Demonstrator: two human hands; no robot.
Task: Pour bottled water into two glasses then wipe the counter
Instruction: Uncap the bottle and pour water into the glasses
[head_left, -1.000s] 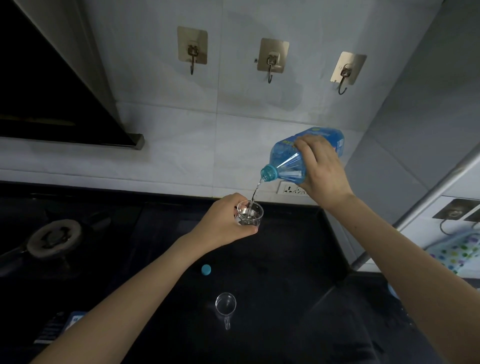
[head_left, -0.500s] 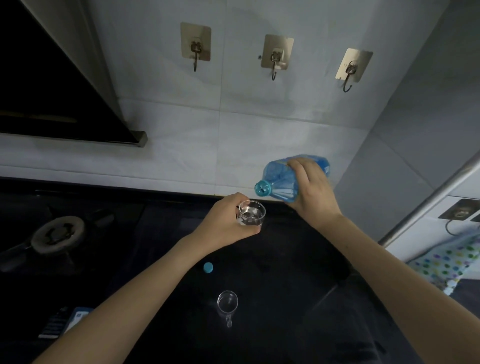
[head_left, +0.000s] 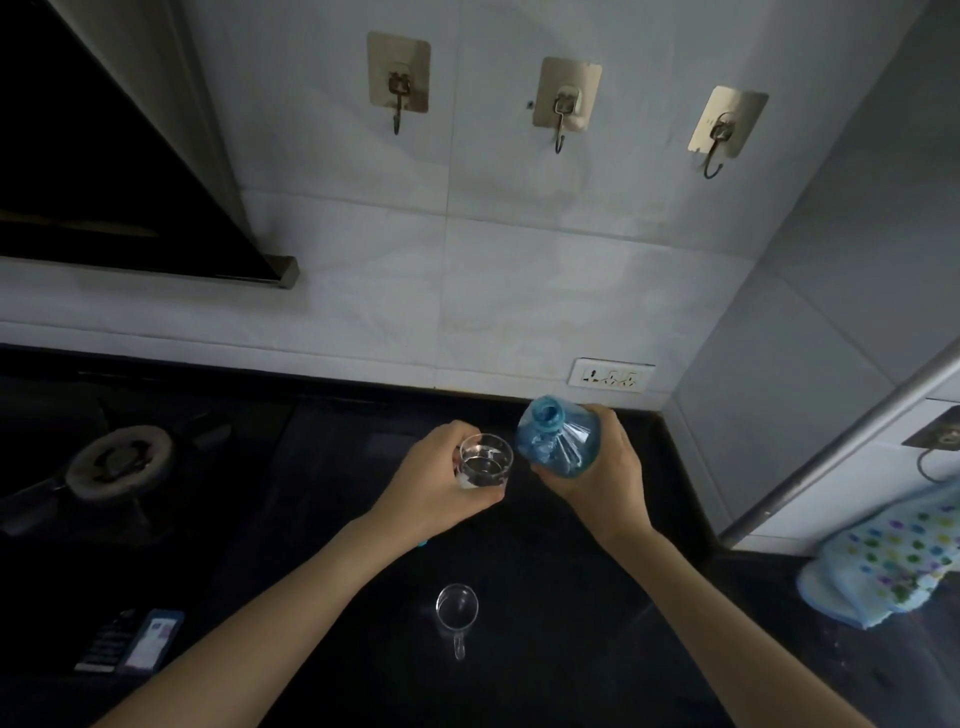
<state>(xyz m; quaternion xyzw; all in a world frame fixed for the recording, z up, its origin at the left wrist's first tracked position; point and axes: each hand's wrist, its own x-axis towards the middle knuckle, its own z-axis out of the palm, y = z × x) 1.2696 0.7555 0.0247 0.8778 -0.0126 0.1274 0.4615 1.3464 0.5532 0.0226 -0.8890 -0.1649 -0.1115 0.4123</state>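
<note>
My left hand (head_left: 434, 488) grips a small clear glass (head_left: 485, 461) with water in it, held above the black counter (head_left: 322, 467). Just to its right, my right hand (head_left: 605, 480) holds the blue plastic water bottle (head_left: 558, 436) nearly upright, its open mouth facing up; no water is flowing. A second, empty glass with a handle (head_left: 457, 609) stands on the counter nearer to me. The blue bottle cap (head_left: 422, 543) peeks out from under my left wrist.
A gas burner (head_left: 122, 460) sits at the left. A small dark card packet (head_left: 137, 639) lies at the lower left. A dotted light-blue cloth (head_left: 893, 556) lies at the right below a metal rail (head_left: 841, 441). A wall socket (head_left: 610, 374) and three hooks are on the tiled wall.
The bottle has tipped back from pouring to nearly upright and come down beside the glass. The stream of water has stopped. The glass has stayed in my left hand.
</note>
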